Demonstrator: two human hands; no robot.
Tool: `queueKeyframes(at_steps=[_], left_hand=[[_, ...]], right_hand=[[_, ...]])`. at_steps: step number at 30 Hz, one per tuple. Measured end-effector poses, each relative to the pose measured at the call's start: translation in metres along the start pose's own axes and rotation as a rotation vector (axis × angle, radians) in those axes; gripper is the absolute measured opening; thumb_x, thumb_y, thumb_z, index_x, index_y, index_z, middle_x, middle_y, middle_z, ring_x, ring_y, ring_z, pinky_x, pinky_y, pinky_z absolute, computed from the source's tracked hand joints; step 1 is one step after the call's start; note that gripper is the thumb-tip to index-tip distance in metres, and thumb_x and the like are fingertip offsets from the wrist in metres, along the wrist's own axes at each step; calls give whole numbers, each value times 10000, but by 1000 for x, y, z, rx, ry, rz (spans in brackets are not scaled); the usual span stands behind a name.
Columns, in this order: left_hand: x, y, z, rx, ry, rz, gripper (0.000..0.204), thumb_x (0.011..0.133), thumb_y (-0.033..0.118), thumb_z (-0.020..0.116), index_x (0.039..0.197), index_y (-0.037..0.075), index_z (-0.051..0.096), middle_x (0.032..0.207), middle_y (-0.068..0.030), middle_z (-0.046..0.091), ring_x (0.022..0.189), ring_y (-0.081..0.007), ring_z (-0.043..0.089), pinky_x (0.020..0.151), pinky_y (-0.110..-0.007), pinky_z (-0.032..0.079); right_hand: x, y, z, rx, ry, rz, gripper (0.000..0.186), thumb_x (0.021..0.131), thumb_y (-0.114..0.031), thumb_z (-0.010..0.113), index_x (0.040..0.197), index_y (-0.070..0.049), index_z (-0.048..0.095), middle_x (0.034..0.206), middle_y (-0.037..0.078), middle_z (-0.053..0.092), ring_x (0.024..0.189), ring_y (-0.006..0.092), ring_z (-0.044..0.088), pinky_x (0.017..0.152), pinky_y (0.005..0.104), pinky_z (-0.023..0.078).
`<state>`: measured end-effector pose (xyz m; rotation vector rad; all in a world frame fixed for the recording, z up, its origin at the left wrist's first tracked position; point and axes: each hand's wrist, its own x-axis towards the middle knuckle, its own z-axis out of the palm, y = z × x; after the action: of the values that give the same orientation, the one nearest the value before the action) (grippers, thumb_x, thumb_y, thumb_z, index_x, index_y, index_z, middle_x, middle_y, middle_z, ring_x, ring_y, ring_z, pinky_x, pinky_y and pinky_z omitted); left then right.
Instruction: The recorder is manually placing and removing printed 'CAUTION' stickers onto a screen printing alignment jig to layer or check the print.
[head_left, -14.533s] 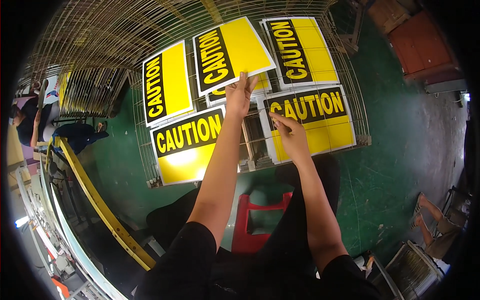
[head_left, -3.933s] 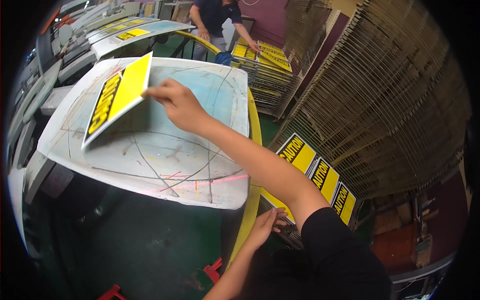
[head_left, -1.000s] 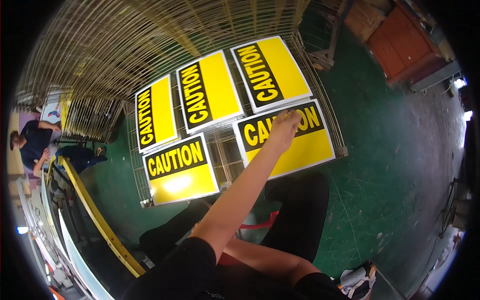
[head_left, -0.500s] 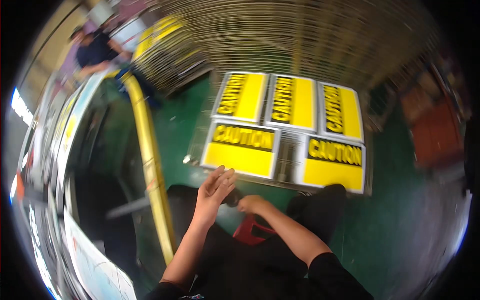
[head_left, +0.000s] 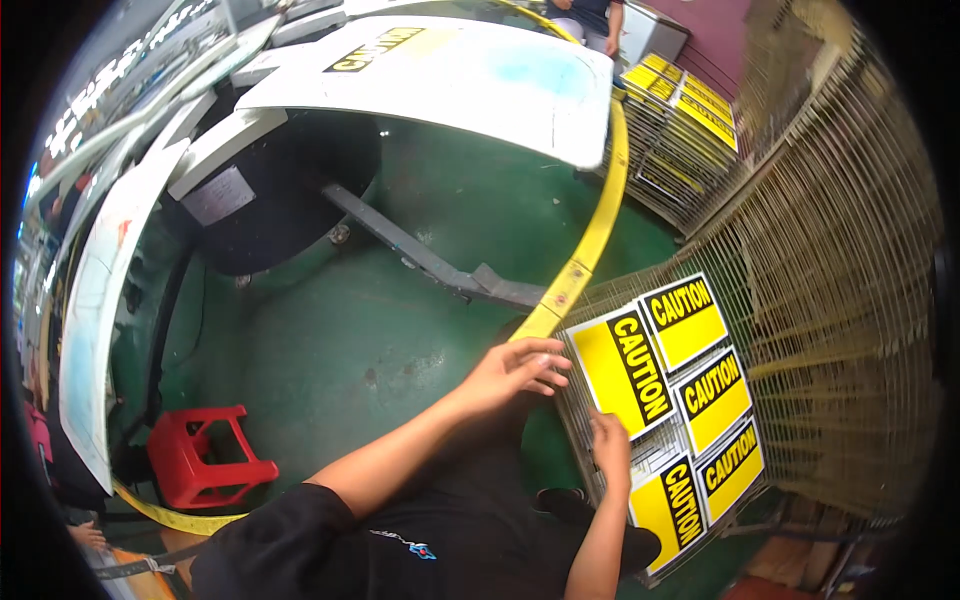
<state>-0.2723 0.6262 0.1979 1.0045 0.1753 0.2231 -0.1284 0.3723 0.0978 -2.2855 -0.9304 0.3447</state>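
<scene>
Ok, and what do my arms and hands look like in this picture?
Your left hand and right hand show no gloves, and no watch is visible. The left forearm is bare below a black short sleeve; the right sleeve is out of view. Your black shirt has a small blue-and-white mark.

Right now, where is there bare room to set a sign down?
Upper white board: bare between its yellow-black sign and its right edge. Green floor: open between red stool and yellow rail. Crowded: the wire tray, nearly covered by five signs.

Gap: between red stool (head_left: pixel 172 462) and yellow rail (head_left: pixel 606 190) | Obstacle, right: raised wire racks (head_left: pixel 820 270) beyond signs (head_left: pixel 620 368)
</scene>
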Motion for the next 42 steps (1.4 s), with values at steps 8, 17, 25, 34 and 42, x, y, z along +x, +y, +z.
queueKeyframes(at_steps=[8,17,25,34,42], left_hand=[[4,-8,0,-81,-69,-21,364,1019,208,523,1316,-3,511,1148,-120,650,985,-170,650,896,-324,524],[5,-20,-3,-185,-98,28,341,1028,215,498,1314,30,518,1146,-83,652,967,-132,635,828,-267,501],[7,-27,-5,-267,-81,34,351,1033,256,488,1329,73,531,1170,-64,657,981,-129,623,834,-274,480],[10,-30,-6,-335,-53,34,434,1024,363,495,1327,54,519,1165,-68,651,964,-132,637,827,-282,493],[10,-29,-6,-364,-45,13,449,1027,374,486,1339,51,509,1179,-76,647,990,-132,636,842,-275,489]], right_hand=[[106,-264,-91,94,240,-444,222,885,19,611,1100,6,666,1028,128,668,969,266,631,836,335,492],[270,-452,20,155,-59,-1017,146,877,-71,655,1018,-37,675,977,130,662,902,291,651,817,364,514],[347,-497,98,-48,-116,-963,163,890,-167,658,1026,-87,695,990,129,659,918,284,637,822,367,510],[368,-504,115,-110,-119,-961,159,892,-169,655,1022,-91,704,986,132,661,914,287,634,829,372,500],[375,-503,125,-57,-38,-1085,246,928,-85,573,1127,-130,711,1004,140,640,938,293,623,841,369,478]])
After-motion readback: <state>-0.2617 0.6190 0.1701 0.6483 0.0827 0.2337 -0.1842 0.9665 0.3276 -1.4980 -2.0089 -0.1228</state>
